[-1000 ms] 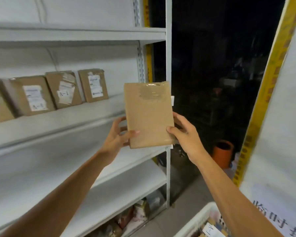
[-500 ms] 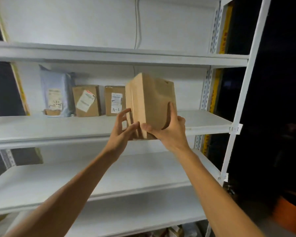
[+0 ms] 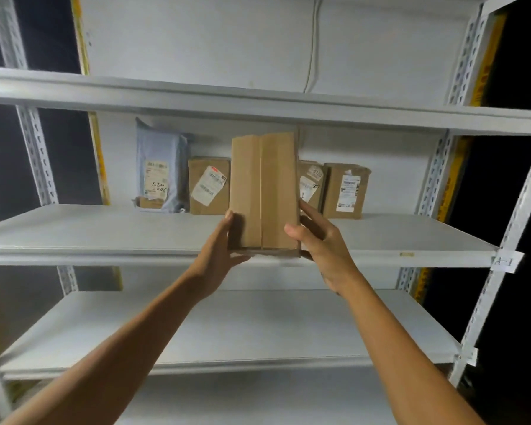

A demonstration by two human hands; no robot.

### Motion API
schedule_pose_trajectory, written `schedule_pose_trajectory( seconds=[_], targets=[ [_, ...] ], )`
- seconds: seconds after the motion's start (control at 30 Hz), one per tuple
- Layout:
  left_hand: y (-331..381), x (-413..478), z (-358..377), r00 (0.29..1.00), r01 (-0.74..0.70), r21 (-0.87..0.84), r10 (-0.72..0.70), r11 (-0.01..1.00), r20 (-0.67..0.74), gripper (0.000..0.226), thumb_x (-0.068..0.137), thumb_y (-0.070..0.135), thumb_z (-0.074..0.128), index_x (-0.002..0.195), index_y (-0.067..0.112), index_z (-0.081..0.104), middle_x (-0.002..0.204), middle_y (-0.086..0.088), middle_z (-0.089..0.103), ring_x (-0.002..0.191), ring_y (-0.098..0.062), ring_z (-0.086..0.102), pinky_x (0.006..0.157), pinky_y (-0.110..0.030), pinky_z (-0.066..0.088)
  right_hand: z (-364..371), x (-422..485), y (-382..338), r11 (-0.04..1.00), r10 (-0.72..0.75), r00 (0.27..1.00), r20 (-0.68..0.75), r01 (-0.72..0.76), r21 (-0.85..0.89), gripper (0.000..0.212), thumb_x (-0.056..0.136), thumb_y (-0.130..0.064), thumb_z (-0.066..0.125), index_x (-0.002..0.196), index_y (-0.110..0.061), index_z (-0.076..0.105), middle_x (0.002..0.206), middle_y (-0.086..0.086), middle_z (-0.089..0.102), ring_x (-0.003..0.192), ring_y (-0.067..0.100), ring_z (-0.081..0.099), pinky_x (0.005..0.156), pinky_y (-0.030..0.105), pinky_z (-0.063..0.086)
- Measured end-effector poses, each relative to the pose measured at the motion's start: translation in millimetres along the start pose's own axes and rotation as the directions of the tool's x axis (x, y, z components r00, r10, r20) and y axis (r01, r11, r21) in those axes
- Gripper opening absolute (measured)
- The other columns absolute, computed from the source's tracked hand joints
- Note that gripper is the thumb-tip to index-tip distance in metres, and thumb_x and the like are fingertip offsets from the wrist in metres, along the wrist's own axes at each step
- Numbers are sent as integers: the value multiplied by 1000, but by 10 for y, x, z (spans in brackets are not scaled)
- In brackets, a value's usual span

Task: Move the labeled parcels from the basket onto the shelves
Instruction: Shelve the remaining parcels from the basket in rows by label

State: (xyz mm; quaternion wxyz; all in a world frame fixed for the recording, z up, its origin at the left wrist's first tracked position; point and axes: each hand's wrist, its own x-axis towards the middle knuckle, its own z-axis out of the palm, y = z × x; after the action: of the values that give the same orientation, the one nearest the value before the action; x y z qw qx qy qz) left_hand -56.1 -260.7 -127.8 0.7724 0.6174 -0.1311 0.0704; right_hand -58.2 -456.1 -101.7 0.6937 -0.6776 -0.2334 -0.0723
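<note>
Held parcel [image 3: 264,191]: brown cardboard, upright, plain seamed side twd camera, no label in sight. Bottom edge sits at front lip of middle shelf [image 3: 105,234]; can't tell if it touches.
Left hand [image 3: 218,256]: grips parcel's lower left, fingers up along the side, thumb under bottom edge.
Right hand [image 3: 325,243]: grips lower right, thumb on front face, fingers round the back.
Back row, same shelf: grey-blue mailer bag [image 3: 161,167] at left, then labelled box [image 3: 209,185]; R of held parcel, half-hidden box [image 3: 311,185] touching end box [image 3: 345,191]. All stand vs. the back wall.
Post tag [image 3: 507,262]: white slip, reads approx. "A-1", on right upright at shelf level.
</note>
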Motion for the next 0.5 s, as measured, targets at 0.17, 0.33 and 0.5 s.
schedule_pose_trajectory(
  seconds=[0.17, 0.33, 0.5],
  targets=[
    [-47, 54, -253, 997, -76, 162, 70, 984, 45, 45, 89, 59, 45, 132, 66, 32, 139, 35, 40, 136, -11, 36, 110, -62, 22, 114, 168, 110, 998, -61, 998, 14, 61, -26, 52, 93, -1, 55, 137, -26, 48, 120, -13, 66, 109, 4, 63, 82, 17, 51],
    [-44, 117, -358, 988, -153, 244, 147, 958, 45, 71, 66, 76, 62, 130, 68, 30, 157, 17, 21, 142, -21, 31, 103, -63, 37, 102, 244, 292, 996, -16, 1000, -10, 17, 82, 51, 94, 6, 49, 124, -35, 53, 117, -8, 69, 112, 12, 64, 91, 28, 54],
    [-91, 201, -319, 985, -138, 328, 164, 935, -52, 67, 71, 54, 68, 131, 55, 39, 151, 10, 32, 136, -28, 39, 101, -52, 42, 11, 257, 448, 965, -21, 1000, -22, 14, -261, 58, 95, -2, 54, 145, -29, 39, 138, -9, 53, 108, -6, 60, 94, 27, 53]
  ],
)
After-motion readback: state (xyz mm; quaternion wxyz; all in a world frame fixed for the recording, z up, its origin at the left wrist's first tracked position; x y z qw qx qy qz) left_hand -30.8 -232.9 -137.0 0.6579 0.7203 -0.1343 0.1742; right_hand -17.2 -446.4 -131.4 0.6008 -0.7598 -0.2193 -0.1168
